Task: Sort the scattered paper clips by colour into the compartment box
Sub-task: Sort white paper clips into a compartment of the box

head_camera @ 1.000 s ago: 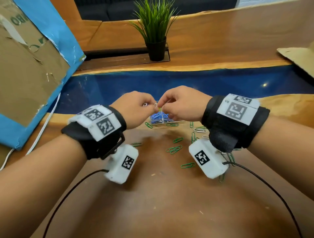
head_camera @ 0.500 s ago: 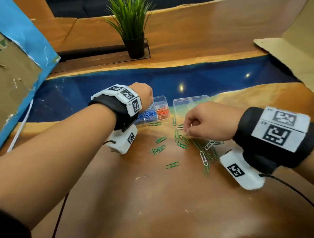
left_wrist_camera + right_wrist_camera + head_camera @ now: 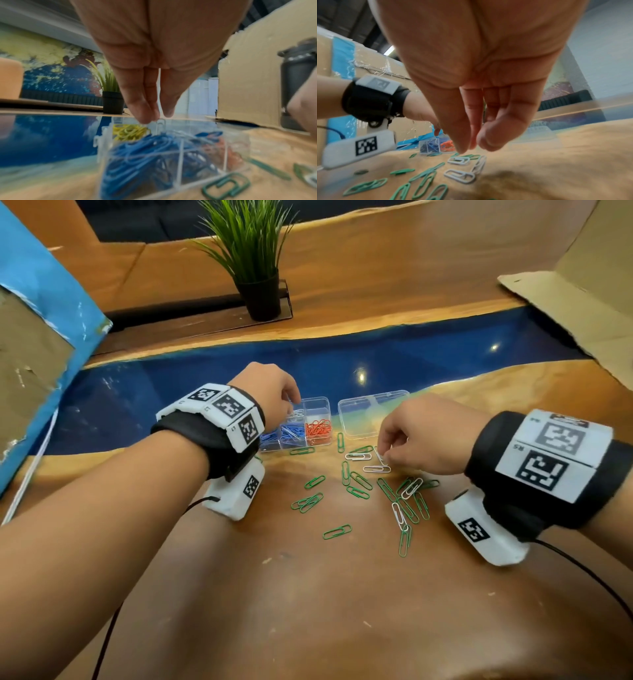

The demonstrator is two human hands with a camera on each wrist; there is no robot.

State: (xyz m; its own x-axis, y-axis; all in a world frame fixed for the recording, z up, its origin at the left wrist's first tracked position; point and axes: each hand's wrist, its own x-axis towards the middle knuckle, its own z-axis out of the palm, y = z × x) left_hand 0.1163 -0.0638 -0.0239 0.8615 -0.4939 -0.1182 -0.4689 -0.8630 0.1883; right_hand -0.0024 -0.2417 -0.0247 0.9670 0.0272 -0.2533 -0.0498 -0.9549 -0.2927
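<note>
Right wrist view showed our right hand point(image 3: 471, 102) hovering, thumb and fingertips point(image 3: 460, 148) nearly together but holding nothing, directly above a white clip point(image 3: 458, 160) whose long axis ran crosswise. Our left hand point(image 3: 270, 395) pinched another white clip point(image 3: 160, 123) over the compartment box point(image 3: 317, 419), well left of the scattered clips point(image 3: 358, 481).

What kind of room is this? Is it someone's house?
Probably an office or lounge rather than a home, though I can't be sure. There's a big wood table with a blue strip, a potted plant, a dark sofa at the back, and large cardboard boxes nearby.
</note>
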